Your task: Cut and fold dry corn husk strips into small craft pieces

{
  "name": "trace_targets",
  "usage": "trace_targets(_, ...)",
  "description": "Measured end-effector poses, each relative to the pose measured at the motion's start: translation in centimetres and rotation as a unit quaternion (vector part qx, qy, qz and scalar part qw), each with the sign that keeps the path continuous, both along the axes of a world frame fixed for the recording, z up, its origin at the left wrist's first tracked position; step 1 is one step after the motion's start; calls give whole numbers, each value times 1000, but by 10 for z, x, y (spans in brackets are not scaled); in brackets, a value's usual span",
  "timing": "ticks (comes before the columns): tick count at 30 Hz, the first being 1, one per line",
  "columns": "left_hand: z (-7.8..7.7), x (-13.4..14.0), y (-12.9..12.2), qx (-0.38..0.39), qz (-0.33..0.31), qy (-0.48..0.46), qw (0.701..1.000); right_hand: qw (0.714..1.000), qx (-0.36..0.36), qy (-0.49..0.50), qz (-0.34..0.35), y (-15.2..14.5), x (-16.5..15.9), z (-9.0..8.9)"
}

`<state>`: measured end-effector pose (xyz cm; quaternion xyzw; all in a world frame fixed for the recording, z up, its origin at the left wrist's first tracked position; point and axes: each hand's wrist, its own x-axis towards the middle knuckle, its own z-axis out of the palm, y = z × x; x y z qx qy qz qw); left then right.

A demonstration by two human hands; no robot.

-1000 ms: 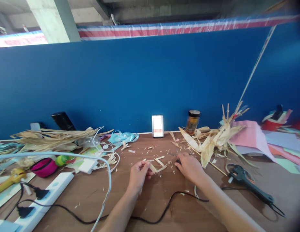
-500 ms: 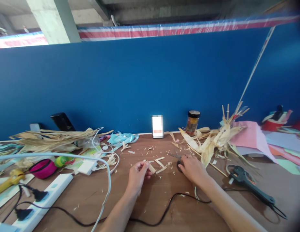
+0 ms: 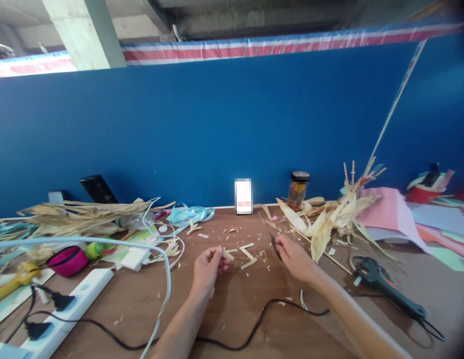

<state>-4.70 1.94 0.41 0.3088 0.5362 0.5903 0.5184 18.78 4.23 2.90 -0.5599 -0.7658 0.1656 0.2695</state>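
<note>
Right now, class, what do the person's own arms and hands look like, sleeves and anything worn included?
The left hand and right hand are ungloved. No sleeve, watch or bracelet shows on either forearm. I cannot make out any rings.

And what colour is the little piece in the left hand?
The little piece in the left hand is pale straw-coloured, seen in the head view.

Soft, even light; dark, blurred right corners

text: none legible | jar label (image 3: 298, 189): pixelated, unreadable | upright bright screen (image 3: 243, 195): pixelated, likewise unreadable
</note>
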Motion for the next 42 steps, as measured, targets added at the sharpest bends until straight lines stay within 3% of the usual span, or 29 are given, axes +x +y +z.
trace_targets(4, -2, 0, 2, 0, 5, -11, 1000, 981, 18, 195, 9, 5, -17, -9)
trace_targets(8, -9, -3, 5, 7, 23, -18, 1000, 949, -81, 300, 55, 4, -27, -21)
trace_targets(13, -10, -3, 6, 27, 31, -40, 998, 884, -206, 414, 70, -6, -28, -27)
trace_targets(18, 1, -6, 5, 15, 33, -92, 995, 859, -232, 448, 88, -17, -32, -21)
trace_targets(21, 3, -9, 5, 12, 45, -116, 992, 845, -295, 431, 119, -26, -35, -12)
trace_targets(25, 1, -10, 6, 27, 54, -130, 990, 804, -380, 431, 154, -36, -37, -6)
trace_targets(27, 1, -9, 6, 35, 51, -135, 989, 806, -394, 411, 158, -38, -39, -10)
trace_targets(33, 5, -6, 4, 15, 28, -138, 990, 852, -381, 325, 151, -37, -43, -20)
trace_targets(42, 5, -3, 2, 7, 1, -133, 991, 854, -399, 295, 156, -37, -42, -18)
